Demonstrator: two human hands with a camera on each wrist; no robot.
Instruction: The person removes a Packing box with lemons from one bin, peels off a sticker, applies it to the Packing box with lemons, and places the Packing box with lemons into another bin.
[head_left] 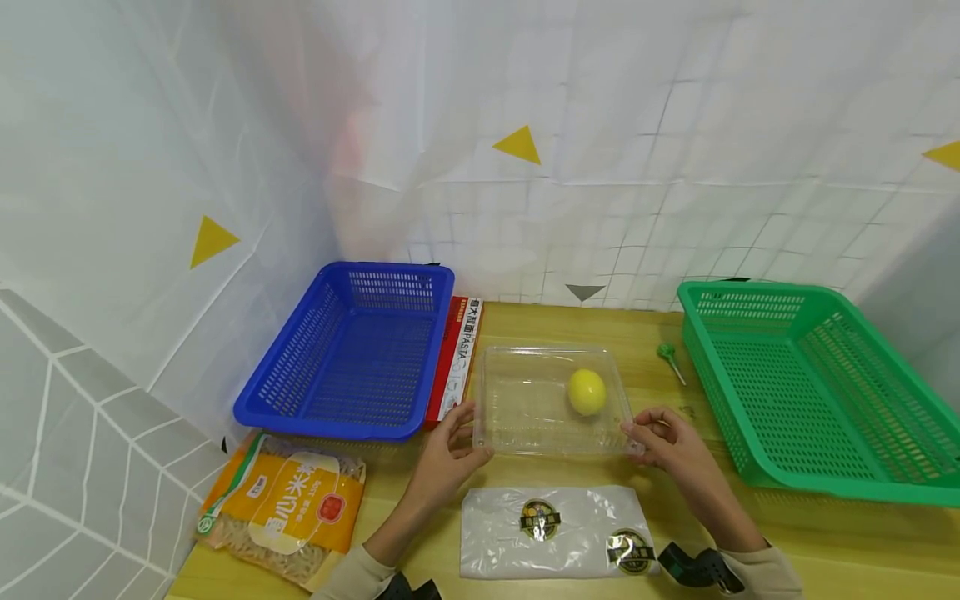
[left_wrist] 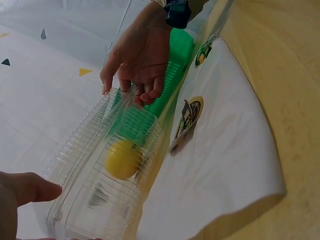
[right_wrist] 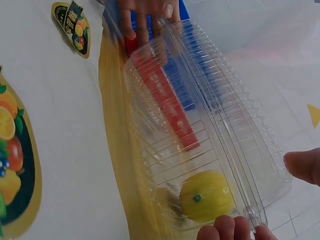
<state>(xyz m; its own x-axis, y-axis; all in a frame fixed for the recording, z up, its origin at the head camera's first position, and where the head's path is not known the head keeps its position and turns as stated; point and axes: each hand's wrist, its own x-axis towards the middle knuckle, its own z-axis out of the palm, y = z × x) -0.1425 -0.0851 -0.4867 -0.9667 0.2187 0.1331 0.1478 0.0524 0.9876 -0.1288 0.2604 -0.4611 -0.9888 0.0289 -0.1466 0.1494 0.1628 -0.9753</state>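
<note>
Clear plastic clamshell box (head_left: 525, 400), ribbed along its sides, sits above the yellow wood-grain tabletop (head_left: 384, 487) between a blue slatted plastic basket (head_left: 360, 362) and a green slatted plastic basket (head_left: 795, 396). Inside it, toward the right, lies a yellow lemon-like fruit (head_left: 587, 392).

Both forearms reach forward from the near edge. The left hand (head_left: 444, 461) grasps the near left corner, thumb along the front, fingers round the side. The right hand (head_left: 670, 442) grips the near right corner, thumb toward the lid and other fingers bent inward beneath.

A red-and-white carton (head_left: 454, 358) beside the blue basket reads "PASTA" next to Chinese characters. An orange-and-clear noodle bag (head_left: 288, 508), near the left forearm, carries large Chinese lettering, including 米粉, and a small red emblem. Nearest the person, a white plastic bag (head_left: 581, 560) bears two dark fruit badges (head_left: 540, 519); oranges and blueberries show on one, its wording too small to read.
</note>
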